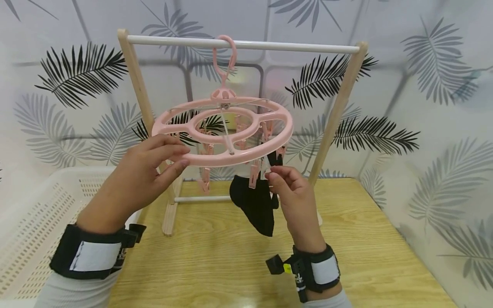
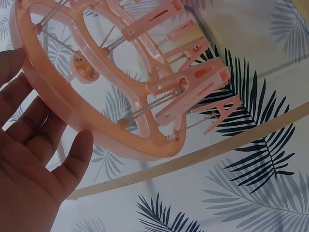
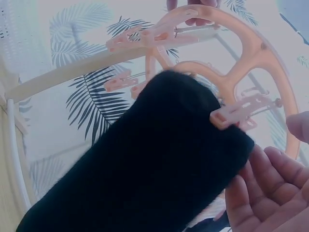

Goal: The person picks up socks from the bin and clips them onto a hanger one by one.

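A pink oval clip hanger (image 1: 254, 152) hangs by its hook (image 1: 227, 55) from a white rail. My left hand (image 1: 144, 164) holds the near left rim, fingers over it and thumb below; the left wrist view shows that thumb at the rim (image 2: 101, 137). A black sock (image 1: 254, 203) hangs from a pink clothespin (image 1: 253, 175) on the near right side. My right hand (image 1: 294, 192) is beside this sock, its fingertips at the upper edge. Thumb and fingers stand apart in the right wrist view, where the sock (image 3: 140, 159) covers much of the hanger. Another black piece (image 1: 275, 158) hangs behind.
A wooden stand (image 1: 335, 119) bears the white rail (image 1: 289, 45) and rests on the wood-grain table (image 1: 215, 261). At the left is a white perforated basket (image 1: 42, 239). Several other pink clothespins (image 2: 193, 87) dangle under the hanger. Leaf-patterned covering forms the backdrop.
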A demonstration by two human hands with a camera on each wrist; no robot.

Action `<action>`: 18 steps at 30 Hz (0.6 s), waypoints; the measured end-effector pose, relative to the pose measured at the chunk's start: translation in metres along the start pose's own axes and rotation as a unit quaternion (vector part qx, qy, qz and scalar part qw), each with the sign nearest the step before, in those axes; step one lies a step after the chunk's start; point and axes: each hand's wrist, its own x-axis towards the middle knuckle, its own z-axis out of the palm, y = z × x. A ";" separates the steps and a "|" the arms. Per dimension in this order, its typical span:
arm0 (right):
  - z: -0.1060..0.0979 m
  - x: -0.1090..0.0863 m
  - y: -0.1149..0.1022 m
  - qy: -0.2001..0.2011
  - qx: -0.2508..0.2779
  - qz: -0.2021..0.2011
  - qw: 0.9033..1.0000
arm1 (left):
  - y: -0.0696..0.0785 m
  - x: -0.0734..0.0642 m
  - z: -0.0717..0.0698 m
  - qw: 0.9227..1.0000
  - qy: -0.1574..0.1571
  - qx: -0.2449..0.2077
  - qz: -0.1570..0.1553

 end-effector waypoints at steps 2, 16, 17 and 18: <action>-0.001 0.000 0.000 0.013 -0.004 -0.006 1.000 | 0.001 0.001 0.001 1.000 0.002 0.002 0.002; -0.006 -0.010 -0.012 0.028 0.011 -0.063 0.998 | 0.006 0.002 0.003 0.999 0.011 -0.002 0.032; -0.006 -0.010 -0.013 0.011 0.010 -0.069 0.998 | 0.006 0.001 0.004 1.000 0.008 -0.004 0.028; -0.005 -0.011 -0.014 -0.009 0.012 -0.076 0.997 | 0.007 0.001 0.004 1.000 0.007 -0.007 0.024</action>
